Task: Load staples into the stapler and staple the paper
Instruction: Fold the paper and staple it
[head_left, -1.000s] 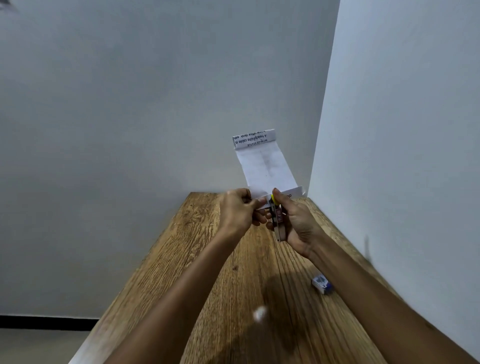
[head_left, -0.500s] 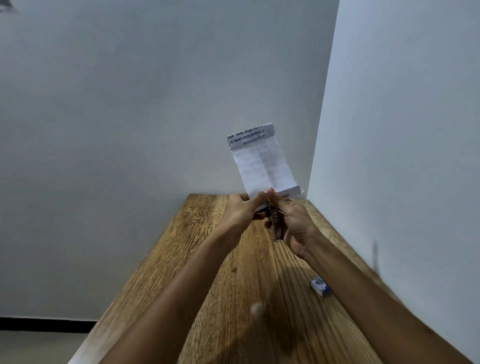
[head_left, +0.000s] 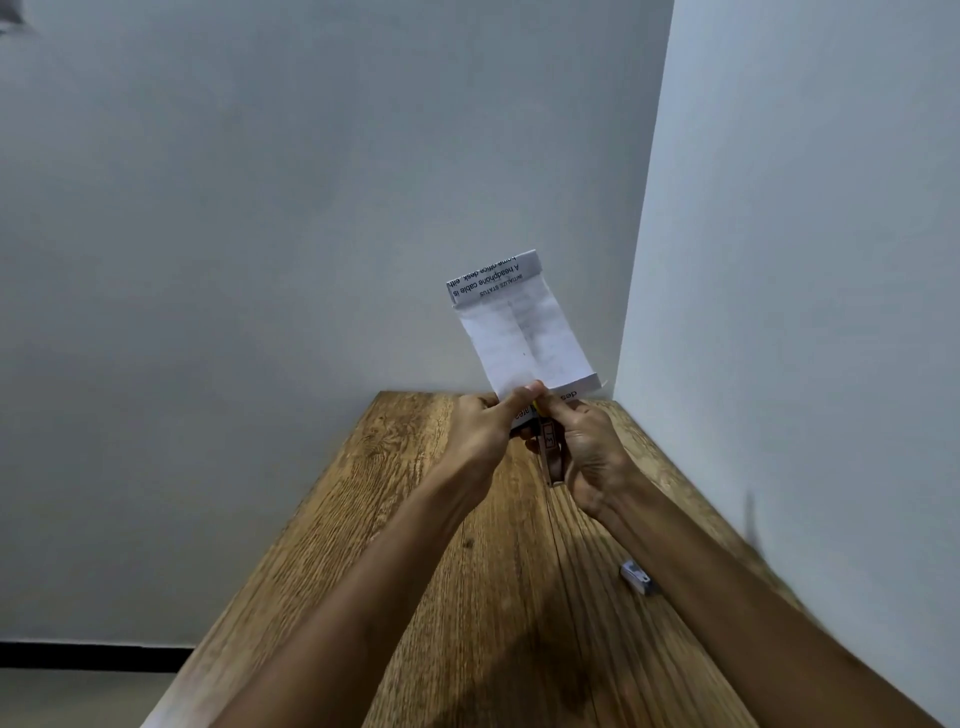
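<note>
A folded white paper (head_left: 522, 332) with printed text stands upright above the far end of the wooden table (head_left: 405, 519). My left hand (head_left: 483, 426) pinches the paper's lower edge between thumb and fingers. My right hand (head_left: 584, 447) grips a small dark stapler (head_left: 549, 449) held vertically, its top end at the paper's lower edge beside my left thumb. Whether the stapler's jaw is around the paper is hidden by my fingers. A small blue and white staple box (head_left: 636, 576) lies on the table under my right forearm.
The table runs away from me into a corner between a grey back wall (head_left: 311, 208) and a white right wall (head_left: 805, 260). The floor (head_left: 78, 696) shows at the lower left, beyond the table's left edge.
The paper has swung slightly left and stands more upright. My left thumb has moved up onto the paper's lower edge, close against my right hand. The stapler stays in my right hand.
</note>
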